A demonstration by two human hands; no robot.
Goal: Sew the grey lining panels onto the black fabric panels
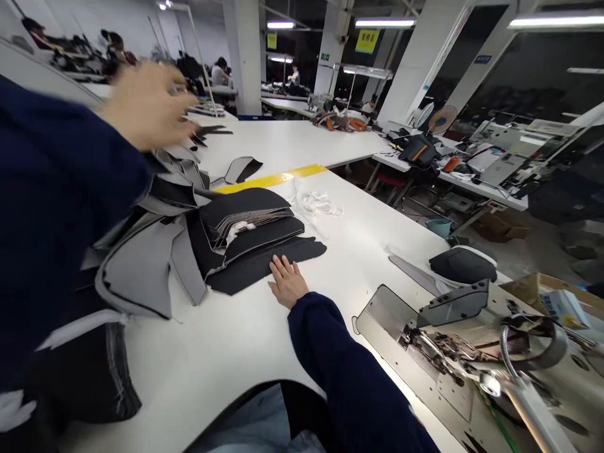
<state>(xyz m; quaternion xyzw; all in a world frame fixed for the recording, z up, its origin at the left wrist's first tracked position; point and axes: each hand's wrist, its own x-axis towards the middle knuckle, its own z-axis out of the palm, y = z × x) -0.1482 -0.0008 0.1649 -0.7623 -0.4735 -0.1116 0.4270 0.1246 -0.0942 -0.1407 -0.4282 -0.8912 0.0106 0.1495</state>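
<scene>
My right hand [287,282] lies flat with fingers stretched on the near edge of a black fabric piece [264,261] on the white table [226,340]. That piece is the bottom of a stack of black cut pieces [250,217]. My left hand [148,104] is raised above a heap of grey and black fabric pieces [151,251] at the left. It is smeared by motion, and I cannot make out whether it holds anything. Both arms wear dark blue sleeves.
A sewing machine bed with its presser parts [443,340] stands at the right front, a dark padded part [462,264] behind it. White scraps [316,202] lie past the stack, by a yellow tape line [274,179]. Other people sit at far tables [287,141].
</scene>
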